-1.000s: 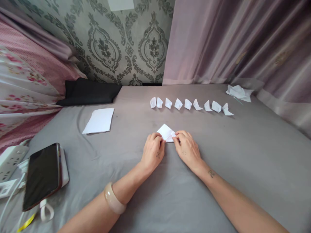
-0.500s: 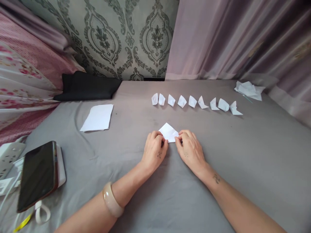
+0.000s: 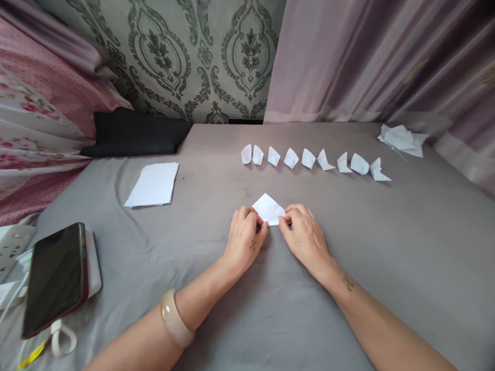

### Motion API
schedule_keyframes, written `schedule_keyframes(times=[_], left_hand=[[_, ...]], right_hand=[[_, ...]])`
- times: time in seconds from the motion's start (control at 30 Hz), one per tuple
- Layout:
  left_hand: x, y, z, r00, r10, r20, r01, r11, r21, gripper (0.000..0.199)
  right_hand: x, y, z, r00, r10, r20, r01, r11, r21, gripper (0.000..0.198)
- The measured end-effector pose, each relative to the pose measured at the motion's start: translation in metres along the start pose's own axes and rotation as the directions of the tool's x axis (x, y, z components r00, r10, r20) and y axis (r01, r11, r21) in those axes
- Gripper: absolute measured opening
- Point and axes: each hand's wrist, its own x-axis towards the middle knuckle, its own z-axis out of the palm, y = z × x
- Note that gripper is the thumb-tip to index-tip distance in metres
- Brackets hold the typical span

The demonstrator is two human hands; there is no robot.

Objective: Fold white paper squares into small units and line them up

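Grey patterned wall (image 3: 204, 54) beside mauve curtain (image 3: 328, 62)

On the cloth (image 3: 251, 324), the paper (image 3: 268, 207) lies between left hand (image 3: 245, 237) and right hand (image 3: 305, 234). Behind it, the folded papers (image 3: 291, 158) make a row. At left is the stack (image 3: 152, 184); the phone (image 3: 56, 278) is nearer.

Soft, moderate daylight-like light covers the gray surface (image 3: 406, 268), cooler at the near left and warmer toward the far side. It seems to come from the left, since a diffuse shadow lies right of the left forearm (image 3: 209, 288). Faint shadows sit beneath the small paper shapes (image 3: 291, 158). The folded sheet (image 3: 266, 207) is so bright that its creases wash out. Small highlights glint on the bangle (image 3: 175, 319). The right curtain (image 3: 340, 62) darkens toward the far right corner. Wide-angle stretching and softness affect the power strip (image 3: 15, 245) at the left edge.
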Motion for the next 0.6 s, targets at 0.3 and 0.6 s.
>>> schedule_keyframes(times=[0.3, 0.6], left_hand=[[0.0021, 0.0028, -0.0043, 0.990, 0.054, 0.129, -0.065, 0.995, 0.082, 0.021], [0.0020, -0.0020, -0.0009, 0.981, 0.094, 0.171, -0.119, 0.983, 0.141, 0.039]], right_hand=[[0.0005, 0.0010, -0.0031, 0.999, 0.009, 0.031, -0.009, 1.000, -0.008, 0.016], [-0.0026, -0.0014, -0.0093, 0.998, 0.023, 0.066, -0.018, 0.998, -0.063, 0.018]])
